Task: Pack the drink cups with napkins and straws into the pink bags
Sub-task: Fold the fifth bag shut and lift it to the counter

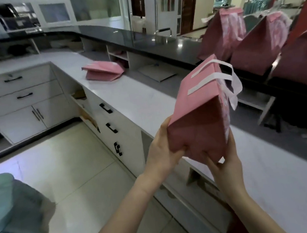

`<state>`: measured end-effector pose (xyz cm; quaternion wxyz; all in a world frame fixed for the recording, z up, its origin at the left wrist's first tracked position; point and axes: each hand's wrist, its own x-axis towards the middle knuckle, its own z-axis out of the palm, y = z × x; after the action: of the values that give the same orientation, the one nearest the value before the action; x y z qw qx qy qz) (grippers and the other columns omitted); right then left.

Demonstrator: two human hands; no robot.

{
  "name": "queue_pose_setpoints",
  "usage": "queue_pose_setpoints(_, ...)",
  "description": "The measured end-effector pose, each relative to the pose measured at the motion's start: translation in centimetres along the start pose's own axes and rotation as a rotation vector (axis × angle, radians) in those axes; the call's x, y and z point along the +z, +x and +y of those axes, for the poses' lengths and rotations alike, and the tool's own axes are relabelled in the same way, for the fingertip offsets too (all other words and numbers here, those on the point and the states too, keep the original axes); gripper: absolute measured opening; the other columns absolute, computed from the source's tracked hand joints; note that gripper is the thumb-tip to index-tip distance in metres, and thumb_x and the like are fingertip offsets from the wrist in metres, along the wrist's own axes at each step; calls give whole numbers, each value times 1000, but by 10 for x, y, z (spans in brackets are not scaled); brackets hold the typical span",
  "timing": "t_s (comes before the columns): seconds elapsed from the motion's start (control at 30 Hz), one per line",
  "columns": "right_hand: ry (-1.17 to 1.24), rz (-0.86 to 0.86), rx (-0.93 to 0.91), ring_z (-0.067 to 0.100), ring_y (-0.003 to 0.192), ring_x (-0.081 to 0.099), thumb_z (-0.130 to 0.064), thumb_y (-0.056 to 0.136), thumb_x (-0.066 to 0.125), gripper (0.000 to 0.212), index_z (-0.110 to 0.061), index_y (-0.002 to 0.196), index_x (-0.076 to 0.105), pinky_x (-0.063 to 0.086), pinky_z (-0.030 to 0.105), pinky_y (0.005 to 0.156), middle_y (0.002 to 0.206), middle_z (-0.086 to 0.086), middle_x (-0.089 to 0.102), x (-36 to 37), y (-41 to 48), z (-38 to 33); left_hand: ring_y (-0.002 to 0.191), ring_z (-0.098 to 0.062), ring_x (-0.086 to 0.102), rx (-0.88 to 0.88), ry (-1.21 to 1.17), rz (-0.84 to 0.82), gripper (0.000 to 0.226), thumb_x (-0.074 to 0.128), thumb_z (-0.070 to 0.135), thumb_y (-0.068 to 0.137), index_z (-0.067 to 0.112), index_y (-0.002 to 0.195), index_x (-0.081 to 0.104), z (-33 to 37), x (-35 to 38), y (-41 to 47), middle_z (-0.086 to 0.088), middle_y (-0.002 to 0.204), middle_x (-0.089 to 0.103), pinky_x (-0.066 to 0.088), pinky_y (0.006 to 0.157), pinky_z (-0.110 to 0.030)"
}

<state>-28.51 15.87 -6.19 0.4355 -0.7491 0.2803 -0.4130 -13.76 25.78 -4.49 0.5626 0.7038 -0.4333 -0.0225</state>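
Both hands hold a pink bag (203,100) above the white table (147,105), left hand (162,152) and right hand (226,165) in a closed grip on its folded base, its long axis running toward 1 o'clock, handles farthest away.

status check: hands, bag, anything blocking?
Left hand and right hand both gripping base of pink paper bag with white handles, tilted above white counter. No cups, napkins or straws visible. Nothing blocking.

Bag (202,108) over counter (147,105); bags (256,49) behind
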Motion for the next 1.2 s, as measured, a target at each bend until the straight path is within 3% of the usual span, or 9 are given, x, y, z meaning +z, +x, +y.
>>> queue_pose_setpoints(0.1, 4, 14, -5, 0, 108, 58, -18, 82, 75, 92, -59, 141, 17, 44, 8, 76, 135, -12, 55, 51, 36, -6, 84, 2, 51, 39, 54, -4, 95, 79, 20, 62, 46, 138, 28, -27, -35, 47, 13, 106, 55, 38, 68, 0)
queue_pose_setpoints(0.17, 17, 32, 3, -7, 105, 57, -17, 82, 74, 91, -58, 141, 19, 43, 6, 73, 133, -11, 56, 83, 62, -13, 84, 3, 49, 57, 55, 8, 94, 78, 19, 61, 42, 138, 30, -46, -57, 79, 16, 105, 52, 37, 67, 0)
queue_pose_setpoints(0.3, 22, 66, -17, 8, 113, 57, -19, 82, 75, 90, -56, 142, 19, 47, 24, 84, 134, -9, 56, 128, 115, -22, 86, 1, 51, 69, 51, 13, 95, 79, 22, 58, 43, 137, 30, -77, -76, 143, 17, 105, 54, 42, 68, -3)
queue_pose_setpoints(0.47, 14, 103, -44, 5, 118, 53, -24, 83, 75, 87, -55, 143, 20, 49, 36, 94, 137, -15, 52, 154, 189, -14, 90, 8, 51, 91, 19, 20, 96, 82, 20, 59, 47, 135, 29, -105, -68, 219, 21, 112, 54, 41, 72, -3)
queue_pose_setpoints(0.6, 41, 100, -94, -2, 124, 47, -36, 80, 73, 87, -63, 140, 16, 43, 31, 99, 136, -33, 44, 163, 261, -4, 96, -11, 59, 113, -9, 48, 93, 82, 24, 61, 49, 133, 29, -115, -53, 282, 12, 112, 59, 55, 77, -32)
queue_pose_setpoints(0.73, -3, 117, -115, 6, 121, 51, -24, 85, 72, 88, -58, 143, 16, 44, 31, 97, 136, -22, 47, 165, 330, 8, 104, -15, 60, 130, -36, 37, 92, 83, 25, 64, 46, 136, 30, -119, -34, 347, 8, 120, 59, 55, 81, -41)
queue_pose_setpoints(1.0, -35, 176, -140, 8, 125, 48, -25, 86, 72, 86, -53, 145, 16, 41, 29, 100, 139, -9, 47, 174, 446, 27, 100, -7, 60, 146, -107, -26, 96, 88, 26, 60, 47, 135, 31, -148, 4, 472, 10, 116, 59, 54, 79, -28)
queue_pose_setpoints(1.1, -64, 225, -125, 8, 123, 49, -23, 85, 72, 88, -54, 144, 15, 40, 22, 96, 136, -8, 49, 182, 484, 41, 99, 4, 59, 168, -154, -68, 97, 88, 25, 60, 48, 136, 32, -170, 21, 516, 14, 114, 59, 49, 75, -12)
queue_pose_setpoints(1.2, -96, 283, -110, 5, 121, 51, -18, 85, 72, 88, -51, 146, 17, 41, 12, 94, 135, -7, 51, 193, 520, 58, 99, 6, 59, 191, -192, -116, 95, 87, 23, 62, 53, 134, 32, -193, 38, 559, 16, 111, 60, 48, 73, -9)
